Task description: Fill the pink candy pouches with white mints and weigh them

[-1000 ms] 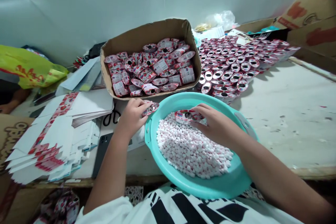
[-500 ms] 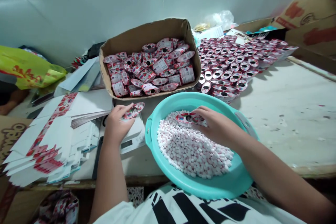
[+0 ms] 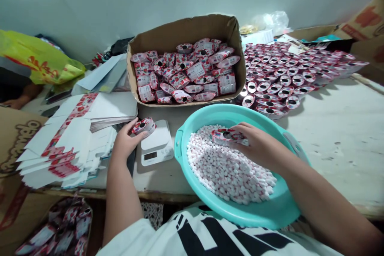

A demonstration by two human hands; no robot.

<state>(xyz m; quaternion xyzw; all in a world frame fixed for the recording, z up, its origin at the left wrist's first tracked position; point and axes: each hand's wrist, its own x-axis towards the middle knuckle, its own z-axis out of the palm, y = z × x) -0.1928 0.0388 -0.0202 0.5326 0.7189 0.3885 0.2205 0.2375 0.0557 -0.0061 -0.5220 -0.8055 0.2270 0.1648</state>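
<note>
Pinched in my left hand [image 3: 124, 144] is a small red-and-white printed candy box [image 3: 145, 126] with a dark hole in its oval top. It is tilted, beside the upper left edge of a white digital scale [image 3: 156, 136]. My right hand [image 3: 255, 144] grips a second candy box [image 3: 221, 136] of the same kind by its right end, low over a turquoise basin [image 3: 223, 114]. A heap of small white and pinkish candies [image 3: 228, 172] lies in the basin under that hand. My right fingertips are partly hidden behind the box.
Behind the scale, a cardboard box [image 3: 186, 28] holds many filled-looking candy boxes. Rows of upright boxes [image 3: 279, 80] with open holes stand at right. Flat printed cartons [image 3: 69, 136] are stacked at left, near a yellow bag [image 3: 45, 64]. Another person's hand [image 3: 18, 102] rests at far left.
My left hand has moved left and turned its candy box, uncovering more of the scale. The right hand keeps its box over the candies. The whole view has shifted slightly left.
</note>
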